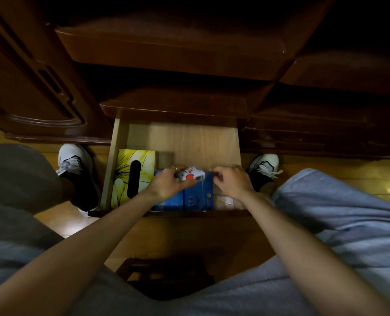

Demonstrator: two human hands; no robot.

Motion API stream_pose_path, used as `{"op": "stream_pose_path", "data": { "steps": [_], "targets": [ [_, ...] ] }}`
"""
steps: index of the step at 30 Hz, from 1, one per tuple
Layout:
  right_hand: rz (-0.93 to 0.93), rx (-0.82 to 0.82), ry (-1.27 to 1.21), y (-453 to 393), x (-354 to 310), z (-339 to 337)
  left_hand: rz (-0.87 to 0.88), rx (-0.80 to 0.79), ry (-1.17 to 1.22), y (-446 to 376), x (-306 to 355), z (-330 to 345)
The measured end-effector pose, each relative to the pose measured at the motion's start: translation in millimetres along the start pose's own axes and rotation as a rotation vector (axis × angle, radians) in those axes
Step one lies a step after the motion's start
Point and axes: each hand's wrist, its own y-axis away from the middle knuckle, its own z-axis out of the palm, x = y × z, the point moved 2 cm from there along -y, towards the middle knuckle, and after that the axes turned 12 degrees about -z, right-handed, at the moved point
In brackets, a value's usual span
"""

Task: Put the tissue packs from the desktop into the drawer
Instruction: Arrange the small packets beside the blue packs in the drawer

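White pack [190, 174] was gripped in the left hand [166, 185] above blue packs [198, 197]; right hand [234, 182] pinched their edge. A loose stack could topple.

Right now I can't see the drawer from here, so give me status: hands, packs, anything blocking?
Left hand shut on white-and-red tissue pack, over open drawer. Right hand fingering blue packs. Yellow tissue box fills left side; nothing blocking.

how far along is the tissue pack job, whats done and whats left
Done: the drawer is open with blue tissue packs and a yellow tissue box already inside. In hand: the left hand lowers a white pack onto them while the right hand steadies the packs. Left: releasing it; the desktop is too dark to judge.
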Motion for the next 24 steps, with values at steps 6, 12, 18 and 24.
{"op": "stream_pose_path", "data": {
  "steps": [6, 12, 18, 24],
  "targets": [
    [0.008, -0.158, -0.681, -4.7, -23.8, -15.5, 0.195, 0.147, -0.451, 7.7, 14.1, 8.6],
    [-0.063, 0.071, -0.031, -9.7, 1.6, -18.9, -0.327, -0.044, 0.331, 15.7, 19.9, 5.2],
    [-0.092, -0.01, 0.505, -9.3, 20.5, -2.2, -0.463, -0.507, 0.991, 20.5, 24.1, -19.5],
    [-0.083, -0.124, 0.601, -4.2, 21.6, 10.8, -0.437, -0.444, 0.902, 24.9, 18.3, -9.3]
  ]
}}
